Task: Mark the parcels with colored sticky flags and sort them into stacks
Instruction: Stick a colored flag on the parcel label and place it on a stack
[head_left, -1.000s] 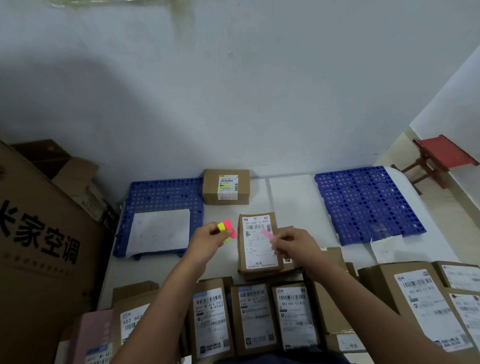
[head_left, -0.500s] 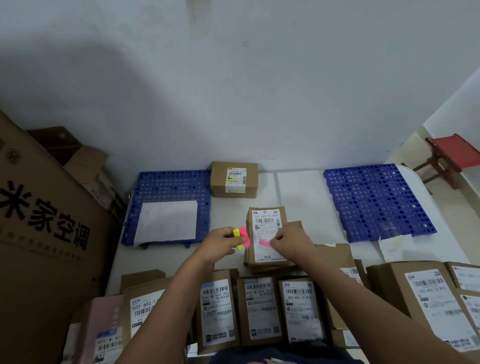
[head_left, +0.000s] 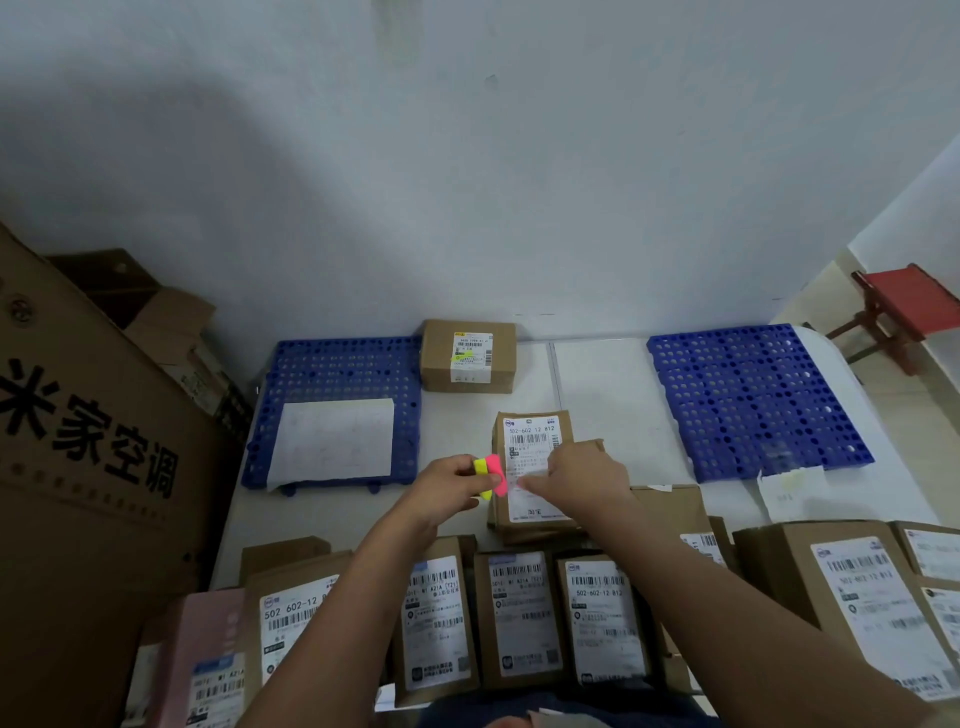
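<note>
Brown matt cardboard parcels (head_left: 530, 613) w/ white paper labels. Blue perforated plastic mats (head_left: 753, 400), slight sheen. White smooth tabletop (head_left: 597, 395). Neon pink/yellow sticky flag pad (head_left: 489, 474), glossy film. Red wooden stool (head_left: 906, 306).

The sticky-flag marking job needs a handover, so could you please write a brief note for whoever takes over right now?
Left hand pinches the pad of yellow and pink sticky flags.
Right hand presses fingertips onto the white label of the upright brown cardboard parcel at table centre; the flag itself is hidden.
Done: one small brown parcel at the back, between the blue perforated plastic mats, carries a yellow flag.
Left: the front row of labelled brown parcels shows no flags; nothing is stacked on the mats.
</note>
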